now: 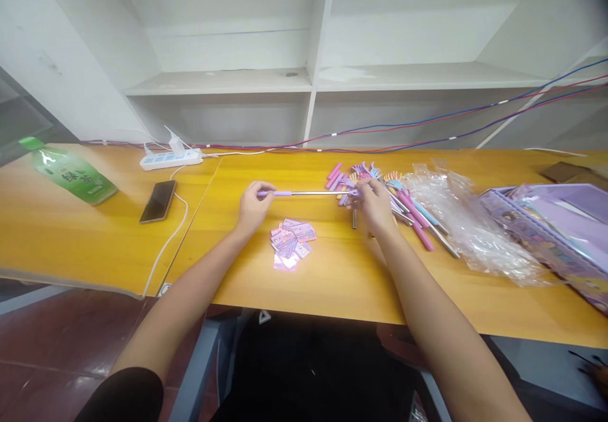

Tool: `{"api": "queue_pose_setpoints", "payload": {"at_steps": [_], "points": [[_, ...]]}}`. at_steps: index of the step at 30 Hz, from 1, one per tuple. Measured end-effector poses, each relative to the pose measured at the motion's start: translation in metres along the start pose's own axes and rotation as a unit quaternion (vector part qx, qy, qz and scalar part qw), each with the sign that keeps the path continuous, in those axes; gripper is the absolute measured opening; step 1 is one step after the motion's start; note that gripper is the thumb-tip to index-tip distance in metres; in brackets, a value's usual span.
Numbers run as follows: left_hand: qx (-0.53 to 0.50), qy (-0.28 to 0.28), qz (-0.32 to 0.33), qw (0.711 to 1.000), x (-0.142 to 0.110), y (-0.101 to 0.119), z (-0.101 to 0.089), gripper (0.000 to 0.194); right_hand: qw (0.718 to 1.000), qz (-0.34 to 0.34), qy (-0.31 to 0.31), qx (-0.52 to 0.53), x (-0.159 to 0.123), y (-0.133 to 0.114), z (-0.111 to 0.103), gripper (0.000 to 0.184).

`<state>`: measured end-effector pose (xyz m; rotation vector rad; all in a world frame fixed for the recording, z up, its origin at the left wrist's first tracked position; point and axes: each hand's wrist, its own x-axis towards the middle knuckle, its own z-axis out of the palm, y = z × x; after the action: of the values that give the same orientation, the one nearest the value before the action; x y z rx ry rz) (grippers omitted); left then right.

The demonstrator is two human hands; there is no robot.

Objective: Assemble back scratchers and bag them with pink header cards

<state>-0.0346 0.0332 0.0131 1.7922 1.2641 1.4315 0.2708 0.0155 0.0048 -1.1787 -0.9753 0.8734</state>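
Note:
Stretched between my two hands is a telescopic back scratcher [318,192] with a purple handle and a thin silver rod. My left hand [257,203] pinches the handle end. At the opposite end, my right hand [373,201] is closed around the purple head, which the fingers partly hide. A pile of back scratchers [418,216] in pink, purple, blue and yellow lies beside and behind my right hand, some with metal rods showing. Below the held rod, small purple and pink printed cards [292,242] lie in a loose heap on the wooden table [332,289].
Clear plastic bags [470,225] and a purple printed box [546,232] lie to the right. A green bottle [76,175], a phone [158,201] and a white power strip [171,159] are at left. Cables [389,127] run along the back below white shelves [228,83].

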Motion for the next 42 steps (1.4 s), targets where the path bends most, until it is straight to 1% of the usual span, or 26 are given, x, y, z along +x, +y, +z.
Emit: {"api": "queue_pose_setpoints", "payload": {"at_steps": [1, 3, 4, 6, 9, 12, 15, 20, 24, 28, 31, 36, 42], "points": [[-0.003, 0.004, -0.005, 1.0, 0.0, -0.001, 0.0, 0.012, 0.997, -0.033, 0.005, -0.07, -0.001, 0.001, -0.001, 0.024], [-0.007, 0.009, -0.011, 1.0, 0.001, -0.002, -0.001, 0.012, 0.977, -0.101, 0.002, -0.187, -0.003, 0.0, -0.002, 0.027], [-0.006, 0.009, -0.01, 1.0, 0.001, -0.002, -0.001, 0.012, 0.967, -0.124, -0.006, -0.224, -0.004, 0.0, -0.003, 0.03], [0.001, 0.008, -0.001, 1.0, 0.001, -0.001, -0.002, 0.013, 0.958, -0.138, -0.027, -0.251, -0.006, -0.002, -0.002, 0.033], [0.023, 0.009, 0.031, 0.999, 0.001, 0.004, -0.005, 0.014, 0.96, -0.127, -0.045, -0.246, -0.01, -0.005, 0.0, 0.033], [0.041, 0.01, 0.054, 0.998, 0.0, 0.009, -0.006, 0.015, 0.96, -0.131, -0.047, -0.244, -0.012, -0.007, 0.001, 0.033], [0.045, 0.007, 0.054, 0.997, -0.001, 0.011, -0.005, 0.014, 0.954, -0.152, -0.033, -0.255, -0.011, -0.008, 0.0, 0.035], [0.048, 0.008, 0.043, 0.998, -0.004, 0.009, -0.001, 0.015, 0.943, -0.173, 0.014, -0.283, -0.01, -0.009, -0.002, 0.035], [0.073, -0.032, 0.03, 0.996, -0.002, 0.005, -0.002, 0.021, 0.94, -0.169, 0.044, -0.293, -0.01, -0.009, -0.001, 0.032], [0.13, -0.089, 0.056, 0.986, 0.001, 0.006, -0.006, 0.017, 0.939, -0.166, 0.051, -0.297, -0.01, -0.009, -0.001, 0.032], [0.157, -0.106, 0.067, 0.98, 0.001, 0.008, -0.008, 0.021, 0.937, -0.163, 0.052, -0.305, -0.009, -0.01, -0.002, 0.033], [0.173, -0.104, 0.073, 0.977, 0.0, 0.009, -0.006, 0.027, 0.942, -0.161, 0.034, -0.294, -0.01, -0.008, -0.002, 0.035], [0.155, -0.087, 0.066, 0.982, -0.007, 0.009, 0.001, 0.022, 0.949, -0.135, 0.019, -0.285, -0.015, -0.01, 0.003, 0.034]]}}
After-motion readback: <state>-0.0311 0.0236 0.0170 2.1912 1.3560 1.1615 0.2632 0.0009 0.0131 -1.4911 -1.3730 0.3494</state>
